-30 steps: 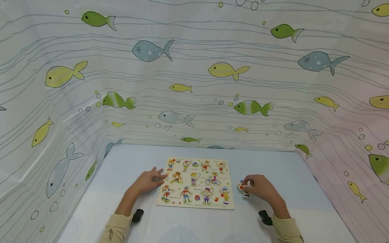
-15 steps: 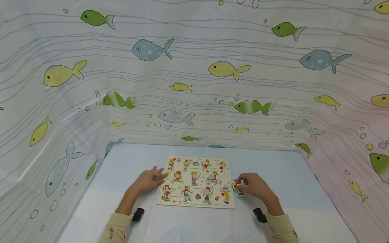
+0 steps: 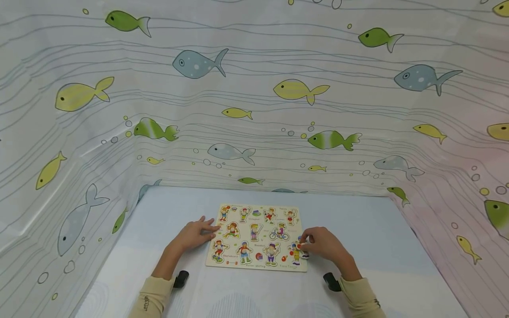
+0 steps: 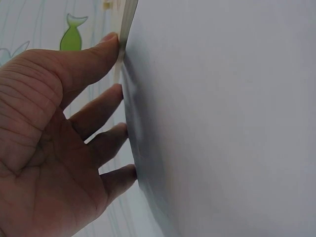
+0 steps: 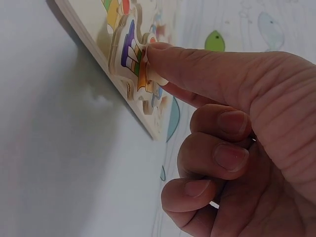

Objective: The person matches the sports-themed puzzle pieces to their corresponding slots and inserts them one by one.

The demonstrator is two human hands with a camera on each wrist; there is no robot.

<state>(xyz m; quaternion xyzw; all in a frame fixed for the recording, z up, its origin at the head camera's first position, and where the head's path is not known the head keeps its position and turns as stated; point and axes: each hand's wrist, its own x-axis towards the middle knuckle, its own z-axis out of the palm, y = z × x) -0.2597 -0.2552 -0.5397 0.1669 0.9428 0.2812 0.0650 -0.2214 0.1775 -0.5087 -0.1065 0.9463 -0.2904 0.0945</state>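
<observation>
A cream puzzle board (image 3: 254, 268) with sports figures lies flat on the table. At its left edge rests my left hand (image 3: 195, 234), fingers spread and fairly straight. In the left wrist view, the thumb and fingertips (image 4: 122, 91) touch along the edge. My right hand (image 3: 324, 243) pinches a small figure-shaped puzzle piece (image 3: 300, 246) with a red ball, between thumb and index finger. The piece is above the board's right edge, overlapping the yellow-clad figure at the lower right corner. In the right wrist view, the other fingers (image 5: 212, 153) are curled inward. The fingers hide part of the piece.
The pale table (image 3: 242, 296) extends around the board. A sheet printed with fish (image 3: 195, 64) forms walls at the back and both sides. Black wrist devices (image 3: 332, 282) sit below each hand.
My right hand has moved left with the puzzle piece, from the table beside the board to over its right edge. The left hand has stayed at the left edge.
</observation>
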